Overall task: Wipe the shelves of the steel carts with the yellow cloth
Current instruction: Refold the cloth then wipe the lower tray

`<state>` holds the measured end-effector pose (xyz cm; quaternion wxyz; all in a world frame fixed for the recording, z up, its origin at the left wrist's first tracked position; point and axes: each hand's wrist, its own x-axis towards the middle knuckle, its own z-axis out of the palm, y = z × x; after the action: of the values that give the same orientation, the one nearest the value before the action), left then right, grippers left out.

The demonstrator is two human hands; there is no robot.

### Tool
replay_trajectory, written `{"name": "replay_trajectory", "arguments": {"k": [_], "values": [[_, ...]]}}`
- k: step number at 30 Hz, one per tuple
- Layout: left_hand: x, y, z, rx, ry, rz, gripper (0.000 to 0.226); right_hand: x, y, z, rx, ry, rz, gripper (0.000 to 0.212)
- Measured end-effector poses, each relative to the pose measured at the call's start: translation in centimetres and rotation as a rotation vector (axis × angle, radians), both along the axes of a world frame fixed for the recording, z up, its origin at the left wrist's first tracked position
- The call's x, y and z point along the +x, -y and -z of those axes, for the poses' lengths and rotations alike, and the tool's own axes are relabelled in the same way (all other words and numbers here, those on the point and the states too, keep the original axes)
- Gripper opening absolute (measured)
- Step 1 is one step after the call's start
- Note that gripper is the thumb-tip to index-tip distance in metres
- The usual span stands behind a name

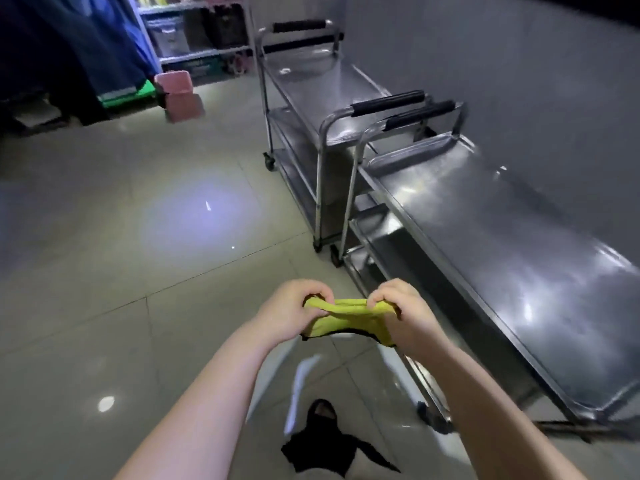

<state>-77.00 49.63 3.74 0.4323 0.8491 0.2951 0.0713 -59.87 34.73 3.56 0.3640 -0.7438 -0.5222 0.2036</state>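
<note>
Blue fabric (69, 46): it hangs at the far left, dark, down toward the floor.
Storage rack (194, 53): far, just right of the fabric; a clear plastic box stands on one of its shelves.
Pink plastic box (176, 88): on the floor in front of the rack.
Tiled floor (86, 289): grey and glossy, with a round spot of light left of the carts.
Left hand (294, 311): near, over the floor; its fingers are curled tight around the left end of the cloth.
Yellow cloth (349, 315): bunched and stretched between the two hands, in the air above the floor, just left of the near cart and not touching it; a dark edge runs along its lower side.
Right hand (408, 317): its fingers are curled and grip the right end of the cloth.
Far steel cart (311, 84): it stands along the wall, with three shelves and black grips on the handles.
Near steel cart (502, 258): on the right, its handle just beside the far cart's handle; the top shelf is shiny with reflections, the lower shelves are partly hidden.
Wall (519, 64): grey, behind both carts.
</note>
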Motion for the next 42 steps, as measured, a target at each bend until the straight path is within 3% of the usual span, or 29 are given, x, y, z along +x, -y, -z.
{"name": "replay_trajectory", "arguments": {"k": [3,6,10,16,24,28,32,36,39,42], "values": [[4.3,-2.8,0.8,-0.023,-0.024,0.049,0.036,3.2,-2.2,1.0,0.009,0.006,0.057,0.03],[7.3,-5.6,1.5,-0.023,-0.007,0.082,0.04,5.7,-4.4,2.0,-0.045,-0.071,0.158,0.051],[10.8,-9.3,2.7,-0.077,-0.051,0.173,0.036,7.6,-6.6,3.7,-0.058,-0.134,0.287,0.04],[18.3,-12.5,6.9,-0.101,-0.165,0.485,0.034,8.1,-6.9,8.0,-0.09,-0.164,0.628,0.023],[25.0,-9.2,11.7,-0.266,-0.224,0.786,0.024,5.9,-3.1,14.5,-0.03,-0.269,1.115,0.052],[28.0,-5.5,19.3,-0.297,-0.254,0.816,0.031,7.8,0.4,20.6,0.011,-0.335,1.271,0.059],[33.7,-0.3,30.6,-0.247,-0.216,0.864,0.029,13.2,4.0,29.7,0.005,-0.35,1.405,0.045],[42.5,4.8,40.0,-0.085,0.008,0.875,0.025,21.9,8.0,37.5,-0.004,-0.165,1.461,0.028],[47.8,7.0,45.8,-0.029,-0.005,0.856,0.029,26.9,10.1,43.2,-0.058,0.073,1.437,0.033],[49.9,7.4,49.9,-0.001,0.002,0.833,0.025,28.4,10.9,48.2,-0.182,0.158,1.383,0.034]]}}
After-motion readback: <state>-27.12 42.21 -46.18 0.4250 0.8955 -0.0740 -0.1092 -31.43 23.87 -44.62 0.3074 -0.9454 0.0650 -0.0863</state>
